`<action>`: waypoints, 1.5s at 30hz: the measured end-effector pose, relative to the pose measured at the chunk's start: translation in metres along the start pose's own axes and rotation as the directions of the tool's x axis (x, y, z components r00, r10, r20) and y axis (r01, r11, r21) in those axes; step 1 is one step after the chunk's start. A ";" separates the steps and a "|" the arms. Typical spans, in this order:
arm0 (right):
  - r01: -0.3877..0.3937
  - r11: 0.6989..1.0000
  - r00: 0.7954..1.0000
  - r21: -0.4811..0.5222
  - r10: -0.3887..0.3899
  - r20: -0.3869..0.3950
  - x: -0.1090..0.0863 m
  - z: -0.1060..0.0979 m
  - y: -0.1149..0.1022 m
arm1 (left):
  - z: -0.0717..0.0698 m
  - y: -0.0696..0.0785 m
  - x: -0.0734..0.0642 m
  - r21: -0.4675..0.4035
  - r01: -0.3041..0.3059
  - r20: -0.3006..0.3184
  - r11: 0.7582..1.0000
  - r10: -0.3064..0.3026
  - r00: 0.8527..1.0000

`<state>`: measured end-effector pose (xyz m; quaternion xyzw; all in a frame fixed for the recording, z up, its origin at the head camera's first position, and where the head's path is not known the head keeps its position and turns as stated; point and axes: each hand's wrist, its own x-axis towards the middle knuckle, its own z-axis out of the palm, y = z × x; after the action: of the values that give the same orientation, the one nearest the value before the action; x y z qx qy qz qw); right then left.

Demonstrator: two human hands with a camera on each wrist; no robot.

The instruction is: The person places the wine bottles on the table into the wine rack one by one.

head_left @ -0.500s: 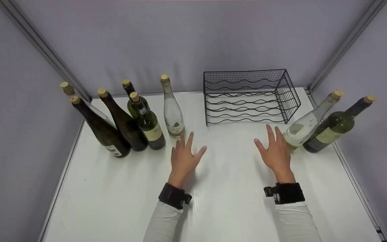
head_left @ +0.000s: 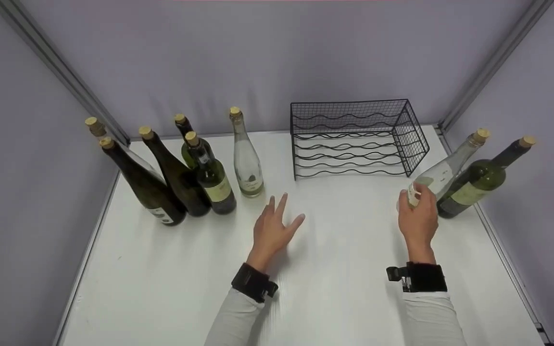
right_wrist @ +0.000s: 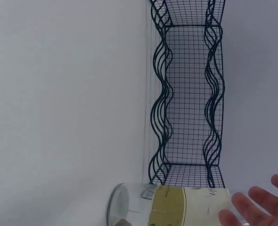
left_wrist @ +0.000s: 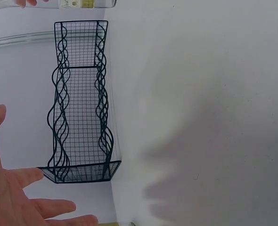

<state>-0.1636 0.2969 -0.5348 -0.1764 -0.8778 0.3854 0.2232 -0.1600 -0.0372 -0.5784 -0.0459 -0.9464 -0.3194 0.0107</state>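
At the right, my right hand (head_left: 419, 216) holds a clear glass wine bottle (head_left: 443, 175), thumb and fingers around its lower body. The bottle has a cork and a white and yellow-green label (right_wrist: 195, 207); it stands beside a green wine bottle (head_left: 481, 180). In the right wrist view, several fingertips (right_wrist: 259, 207) show by the label's upper end. My left hand (head_left: 271, 233) hovers over the table with fingers spread and nothing in them. Another clear bottle (head_left: 248, 166) stands just beyond it. A black wire wine rack (head_left: 354, 173) with wavy bars stands between the hands, farther back.
Several corked bottles stand in a group at the left, among them a dark brown bottle (head_left: 144, 187) and a green bottle (head_left: 217, 185). The white table (head_left: 334, 288) is bounded by a back wall (head_left: 267, 57) and side walls.
My right hand has moved right and its fingers have curled around the clear bottle. My left hand has shifted slightly right and toward me, away from the other clear bottle.
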 end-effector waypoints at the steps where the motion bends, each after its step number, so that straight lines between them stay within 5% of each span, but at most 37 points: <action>1: -0.006 1.000 0.999 0.011 0.006 -0.041 0.001 -0.001 0.001 | 0.001 0.000 0.000 -0.005 0.000 0.003 1.000 0.000 1.000; 5: -0.056 0.998 0.984 0.037 0.061 -0.166 0.009 -0.007 0.003 | 0.004 0.003 -0.001 -0.016 0.004 0.023 1.000 -0.003 1.000; 9: -0.140 0.989 0.967 0.050 0.148 -0.208 0.017 -0.014 0.003 | 0.010 0.005 -0.001 -0.009 0.004 0.039 1.000 -0.003 0.999; 15: -0.237 0.971 0.962 0.034 0.239 -0.129 0.028 -0.024 0.001 | 0.019 0.008 -0.003 0.016 -0.013 0.057 1.000 0.012 0.998; 27: -0.190 0.970 0.975 0.148 0.205 -0.091 0.060 -0.025 0.008 | 0.029 0.013 -0.005 0.052 -0.054 0.073 0.997 0.051 0.996; 35: -0.376 0.895 0.927 0.241 0.363 0.099 0.078 -0.031 0.006 | 0.031 0.014 -0.006 0.104 -0.086 0.074 0.991 0.078 0.994; 39: -0.406 0.887 0.913 0.218 0.382 0.145 0.080 -0.032 0.004 | 0.032 0.016 -0.006 0.121 -0.090 0.076 0.989 0.081 0.994; 45: -0.380 0.908 0.919 0.176 0.348 0.187 0.075 -0.031 -0.006 | 0.031 0.016 -0.005 0.132 -0.097 0.069 0.987 0.089 0.994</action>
<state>-0.2111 0.3477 -0.4929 -0.2829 -0.7984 0.5225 0.0972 -0.1533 -0.0058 -0.5938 -0.0991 -0.9626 -0.2522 -0.0010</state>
